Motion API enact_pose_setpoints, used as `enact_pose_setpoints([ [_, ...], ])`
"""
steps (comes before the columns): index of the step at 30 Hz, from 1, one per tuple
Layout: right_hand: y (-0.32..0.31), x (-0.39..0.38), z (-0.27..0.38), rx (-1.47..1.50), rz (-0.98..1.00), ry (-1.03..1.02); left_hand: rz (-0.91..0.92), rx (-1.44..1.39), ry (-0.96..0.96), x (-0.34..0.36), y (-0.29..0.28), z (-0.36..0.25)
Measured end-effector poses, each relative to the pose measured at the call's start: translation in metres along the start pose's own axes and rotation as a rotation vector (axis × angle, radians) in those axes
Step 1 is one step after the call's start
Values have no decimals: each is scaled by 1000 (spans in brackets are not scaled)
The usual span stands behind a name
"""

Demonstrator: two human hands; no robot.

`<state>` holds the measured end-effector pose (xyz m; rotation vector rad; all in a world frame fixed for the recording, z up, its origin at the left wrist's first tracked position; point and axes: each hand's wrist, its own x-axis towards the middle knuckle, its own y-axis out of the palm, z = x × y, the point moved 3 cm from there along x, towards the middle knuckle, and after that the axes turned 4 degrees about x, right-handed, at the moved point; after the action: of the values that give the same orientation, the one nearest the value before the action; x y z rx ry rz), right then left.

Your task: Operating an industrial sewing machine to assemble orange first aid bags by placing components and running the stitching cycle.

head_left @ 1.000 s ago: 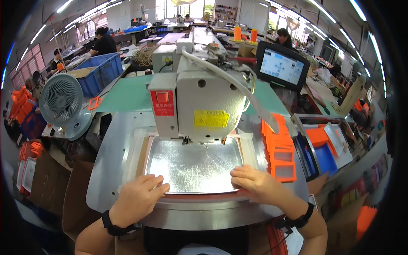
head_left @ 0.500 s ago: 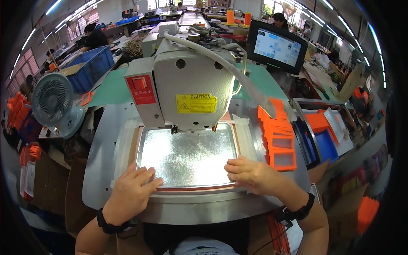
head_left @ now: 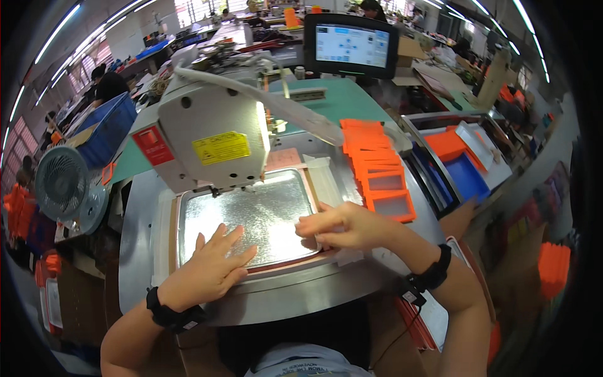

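Observation:
A shiny silvery rectangular panel (head_left: 270, 207) with rounded corners lies in a taped, reddish-brown frame (head_left: 276, 265) on the metal machine bed. My left hand (head_left: 210, 264) rests over its near left part, fingers spread and holding nothing. At the near right corner is my right hand (head_left: 345, 227), its fingers stretched leftward over the rim with gaps between them. Nothing shows in its grip, though the fingertips' undersides are hidden. Above the panel's far left part stands the pale grey machine head (head_left: 210, 125), with a yellow warning label and a red switch box.
A fanned stack of orange frames (head_left: 377, 169) with clear windows lies right of the panel. Beyond are a lit touchscreen (head_left: 350, 45) and, at right, trays with a blue bin (head_left: 468, 177). A fan (head_left: 63, 181) and blue crate (head_left: 107, 125) stand left.
The view has turned, so the machine appears shifted left and tilted. My left hand has moved inward over the panel, fingers spreading. My right hand's fingers have spread at the right edge.

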<state>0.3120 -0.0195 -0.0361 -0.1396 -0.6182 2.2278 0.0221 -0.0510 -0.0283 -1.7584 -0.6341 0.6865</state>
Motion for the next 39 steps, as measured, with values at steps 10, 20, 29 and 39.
enact_pose_setpoints([
  [10, -45, 24, -32, -402, -157, -59, 53, -75, -51, 5, -14, -9],
  [20, -26, 40, -20, -846, -69, -164, 64, -78, -31, 11, -26, -13],
  [29, -28, 35, 16, -937, 143, 65, -62, 223, 64, 41, -31, 4],
  [39, -14, 36, 12, -1015, 42, -3, 154, 74, 82, 73, -29, 49],
])
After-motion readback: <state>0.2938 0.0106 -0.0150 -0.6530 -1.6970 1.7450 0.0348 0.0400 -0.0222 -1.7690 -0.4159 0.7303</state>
